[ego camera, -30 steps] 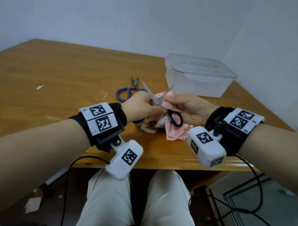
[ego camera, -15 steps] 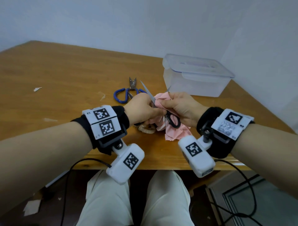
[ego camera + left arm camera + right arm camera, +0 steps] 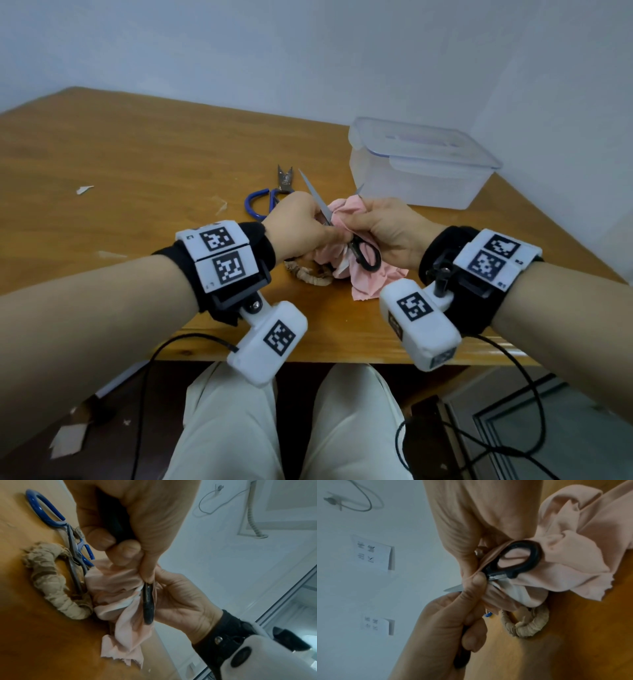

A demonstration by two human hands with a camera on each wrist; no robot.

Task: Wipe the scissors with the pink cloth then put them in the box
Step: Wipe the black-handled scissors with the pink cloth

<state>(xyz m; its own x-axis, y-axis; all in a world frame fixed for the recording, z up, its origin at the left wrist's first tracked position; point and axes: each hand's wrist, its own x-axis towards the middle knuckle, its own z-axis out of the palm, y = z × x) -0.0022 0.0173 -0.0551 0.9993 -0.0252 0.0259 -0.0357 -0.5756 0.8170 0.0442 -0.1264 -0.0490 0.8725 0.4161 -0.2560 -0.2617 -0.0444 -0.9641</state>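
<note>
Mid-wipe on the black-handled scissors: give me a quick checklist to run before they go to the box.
1. Scissors held: ok. The left hand grips one handle of the black scissors.
2. Cloth on the blade: ok. The right hand pinches the pink cloth around one blade.
3. Blades closed for transfer: not ok. They are spread open; one tip points up and away.
4. Wiping finished: cannot tell.
5. Box ready: not ok. The lid is on the clear box.
6. Path to the box: ok. Bare table lies between; the blue scissors sit left of it.
</note>
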